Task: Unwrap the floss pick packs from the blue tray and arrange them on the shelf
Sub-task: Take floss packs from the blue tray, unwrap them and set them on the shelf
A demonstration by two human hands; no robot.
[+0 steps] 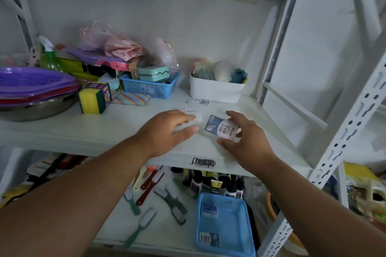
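**Two hands over floss pick packs on a white shelf**

Head camera, looking forward and down at a white metal shelving unit. On the middle shelf (104, 129) a floss pick pack (221, 128) lies flat near the front edge. It is a small clear rectangular box with a blue and white label facing up. Its long axis runs diagonally, from the barcode corner at upper left, farther back on the shelf, toward the lower right, nearer the person.

The right hand (248, 137) reaches in from the lower right, palm down and tilted, fingers spread and curled around the pack's right end. The thumb sits by its near edge and the fingertips touch its far side; the grip looks loose, not clenched.

The left hand (167, 131) reaches in from the lower left, palm down, fingers extended and relaxed, holding nothing. Its fingertips rest on or just over more clear packs (191, 111) lying flat just left of the labelled one. Another pack (198, 101) lies farther back, just in front of a white tub (215, 91) of bath sponges.

On the left side of the shelf are a small blue basket (149, 87), a yellow and green sponge block (94, 98) and stacked purple dishes (35, 83) on a metal bowl.

On the shelf below, the blue tray (225, 223) sits at the front right. Two more wrapped packs lie in it, one at the back (209, 210) and one at the front (209, 240). Brushes (169, 200) are scattered to its left.
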